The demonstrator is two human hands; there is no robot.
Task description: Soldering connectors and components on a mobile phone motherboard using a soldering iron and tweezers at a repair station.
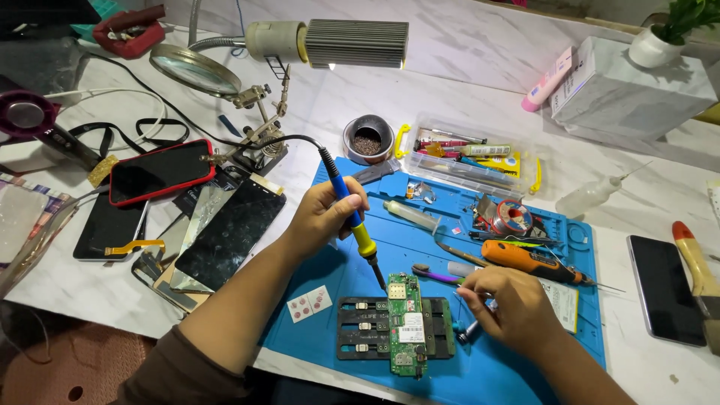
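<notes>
Head view: left hand (324, 214) grips soldering iron (352, 217) pen-fashion, tip at clamped circuit board (406, 324); right hand (504, 304), beside board, pinches small tool (466, 333).

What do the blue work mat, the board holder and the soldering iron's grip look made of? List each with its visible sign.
Blue work mat: probably silicone, matte, with moulded compartments along its top edge.
Board holder: black, seemingly metal or hard plastic, slotted; unclear which.
Soldering iron in the left hand: blue and yellow grip, probably plastic or rubber, slightly glossy.
Circuit board: green laminate with metallic shields.
</notes>
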